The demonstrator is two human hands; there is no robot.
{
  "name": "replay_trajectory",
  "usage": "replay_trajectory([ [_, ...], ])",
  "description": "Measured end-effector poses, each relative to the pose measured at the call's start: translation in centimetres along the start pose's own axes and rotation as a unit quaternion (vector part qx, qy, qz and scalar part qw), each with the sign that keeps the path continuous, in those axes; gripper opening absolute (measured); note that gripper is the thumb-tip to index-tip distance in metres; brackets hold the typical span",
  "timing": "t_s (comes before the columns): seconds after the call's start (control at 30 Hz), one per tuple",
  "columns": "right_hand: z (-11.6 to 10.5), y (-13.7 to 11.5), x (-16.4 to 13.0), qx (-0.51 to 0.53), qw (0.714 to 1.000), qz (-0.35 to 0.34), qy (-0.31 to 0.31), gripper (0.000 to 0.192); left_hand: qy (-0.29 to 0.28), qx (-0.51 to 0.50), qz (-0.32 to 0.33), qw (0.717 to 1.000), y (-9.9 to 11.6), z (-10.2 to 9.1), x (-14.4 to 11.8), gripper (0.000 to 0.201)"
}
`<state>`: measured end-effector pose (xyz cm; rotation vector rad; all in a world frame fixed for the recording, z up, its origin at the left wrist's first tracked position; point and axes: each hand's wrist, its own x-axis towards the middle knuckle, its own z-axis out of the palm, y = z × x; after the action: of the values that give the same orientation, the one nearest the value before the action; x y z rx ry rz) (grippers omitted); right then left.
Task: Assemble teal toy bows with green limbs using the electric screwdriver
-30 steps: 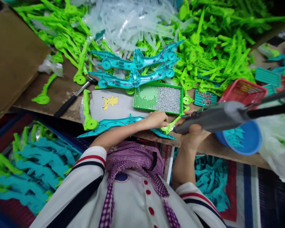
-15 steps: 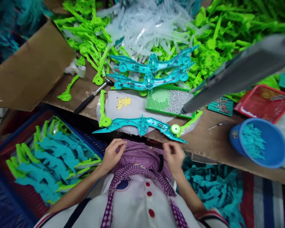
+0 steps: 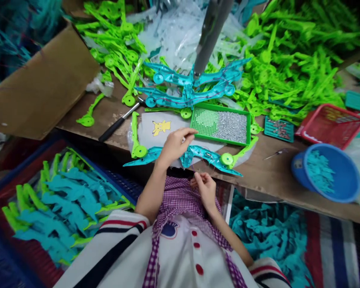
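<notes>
A teal bow-shaped plastic shell (image 3: 211,154) lies open along the table's front edge, with lime-green arms (image 3: 134,138) at both ends. My left hand (image 3: 174,146) is above the shell's middle, fingertips pinched together near the tray's left corner; whether they hold anything is too small to tell. Below the shell's centre, my right hand (image 3: 205,190) pinches a thin wire that runs down from it. A green perforated tray (image 3: 204,138) of small silvery screws sits just beyond. Two more teal shells (image 3: 180,96) are behind it, under a dark grey rod-like tool (image 3: 211,38) with a narrow tip.
A hammer (image 3: 120,122) lies left. A blue bucket (image 3: 342,172) of small teal parts, a red basket (image 3: 330,124) and a thin screwdriver-like tool (image 3: 276,154) are right. Lime-green parts (image 3: 294,68) heap behind. A crate (image 3: 105,174) of assembled pieces stands lower left.
My left hand has risen from my lap over the shell. My right hand has moved left to the wire. The grey tool has swung from the right to above the rear shells.
</notes>
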<state>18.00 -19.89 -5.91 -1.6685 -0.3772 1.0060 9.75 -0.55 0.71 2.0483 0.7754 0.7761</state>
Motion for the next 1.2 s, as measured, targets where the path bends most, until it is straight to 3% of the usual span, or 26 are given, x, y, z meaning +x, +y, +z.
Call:
replay_trajectory([
  [0.13,-0.6,-0.3,0.0,-0.089,0.988,-0.115,0.046,0.034,-0.146,0.061,0.064,0.985,-0.4,2.3,0.6,0.033],
  [0.23,-0.9,-0.7,0.2,-0.097,0.985,-0.141,0.039,0.03,-0.214,0.114,0.13,0.961,-1.2,2.8,0.0,0.043],
  [0.3,-1.1,-1.0,0.1,-0.106,0.985,-0.132,0.019,0.031,-0.239,0.143,0.155,0.948,-1.8,2.7,-0.4,0.035],
  [0.43,-1.8,-1.7,0.1,-0.047,0.996,-0.069,-0.025,0.036,-0.248,0.17,0.193,0.934,-1.9,2.3,-0.7,0.019],
  [0.57,-1.9,-2.2,0.5,0.009,0.997,-0.076,0.022,0.042,-0.21,0.158,0.226,0.938,-0.8,1.9,-0.2,0.017],
  [0.7,-2.0,-1.9,0.9,-0.022,0.995,-0.093,0.032,0.037,-0.259,0.172,0.247,0.918,-0.8,1.2,-0.5,0.017],
  [0.83,-2.6,-1.0,0.4,-0.132,0.977,-0.164,0.04,0.026,-0.296,0.182,0.214,0.913,-1.8,0.9,-1.8,0.015],
  [0.97,-2.7,-0.3,0.1,-0.259,0.919,-0.298,-0.008,0.013,-0.289,0.191,0.223,0.911,-1.9,1.5,-2.2,0.011],
  [1.07,-2.7,-0.1,0.3,-0.28,0.894,-0.349,-0.022,0.014,-0.3,0.198,0.248,0.899,-1.6,1.7,-1.5,0.009],
  [1.2,-2.7,-0.3,0.7,-0.276,0.888,-0.368,0.011,0.017,-0.294,0.243,0.281,0.881,-1.4,1.3,-0.4,0.017],
])
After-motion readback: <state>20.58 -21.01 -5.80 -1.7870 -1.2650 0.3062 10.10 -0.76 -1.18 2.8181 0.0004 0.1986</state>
